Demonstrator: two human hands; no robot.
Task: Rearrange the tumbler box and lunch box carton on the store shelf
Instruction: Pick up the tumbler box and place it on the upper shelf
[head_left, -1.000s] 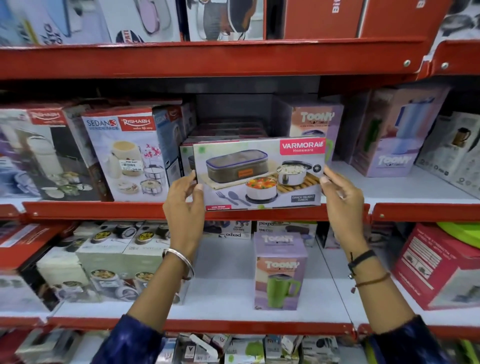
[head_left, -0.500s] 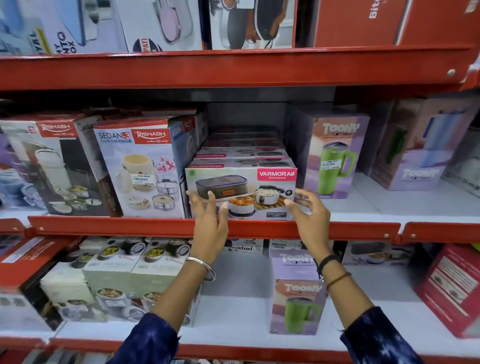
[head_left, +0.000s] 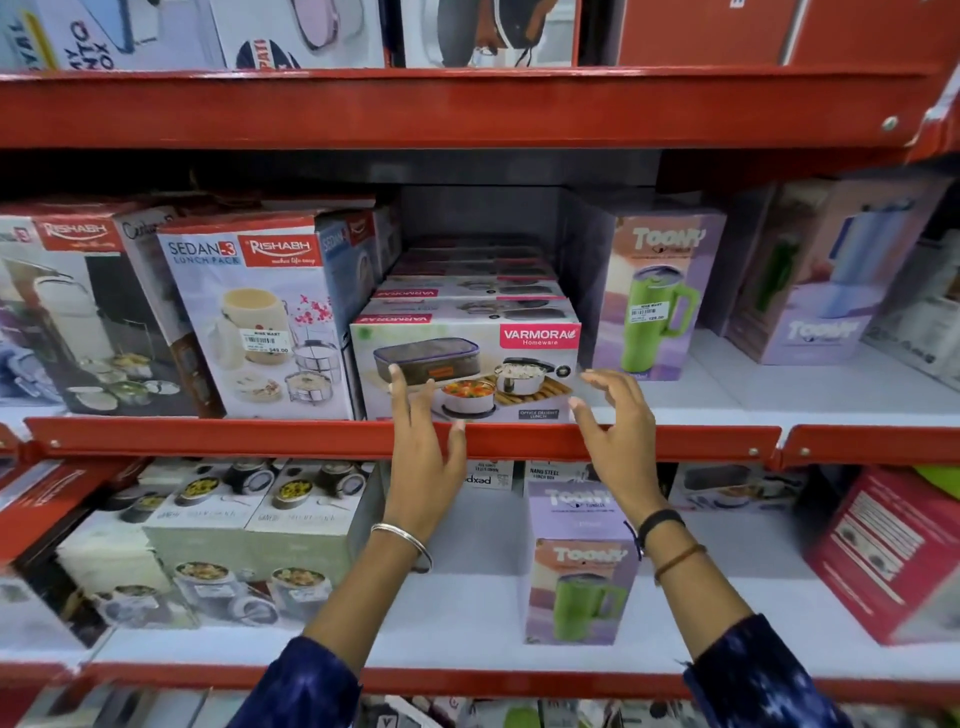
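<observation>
The Varmora lunch box carton now stands on the middle shelf, at the front edge just behind the red shelf lip; one second ago it was held in the air in front of that shelf, and half a second ago both hands were still pressing it into the slot. The placing step therefore appears complete, and the remaining work is judged to concern the tumbler box. The carton's printed face points outward toward the viewer, the logo reads upright, and its long axis runs left to right, parallel to the shelf lip. It sits at the front of a row of like cartons that runs back from it. To the carton's left, just beside it, is the Rishabh Sedan-3 lunch pack box; to its right, with a narrow gap, is an upright Toony tumbler box showing a green mug. A second Toony tumbler box stands on the shelf below the carton, slightly to its right. The left hand is released, fingers spread, fingertips at or just off the carton's face. The right hand is also released and empty, fingers curled loosely near the carton's lower right corner.
</observation>
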